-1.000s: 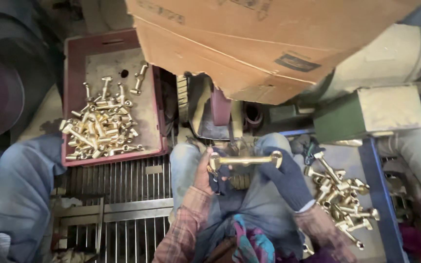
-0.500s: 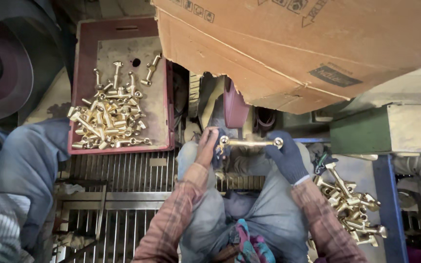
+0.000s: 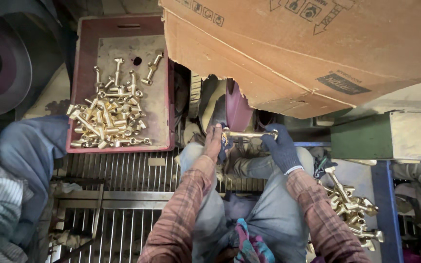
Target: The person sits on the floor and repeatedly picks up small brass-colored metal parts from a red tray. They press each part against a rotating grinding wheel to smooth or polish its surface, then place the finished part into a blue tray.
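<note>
Nearest the viewer, two plaid sleeves reach forward over the knees. The left hand, bare, has its grip clamped on one end of a brass rod; a bit of dark cloth hangs just below this grip. The right hand, in a dark glove, has its grip clamped on the rod's other end. The rod lies level between the two grips, its left part touching the maroon wheel just beyond them. Right of and nearer than the right grip, a heap of brass parts lies beside the knee. Left of and beyond the left grip, a red tray holds a pile of brass pieces. Under the knees runs a metal grate. Farthest, a cardboard box overhangs the wheel
</note>
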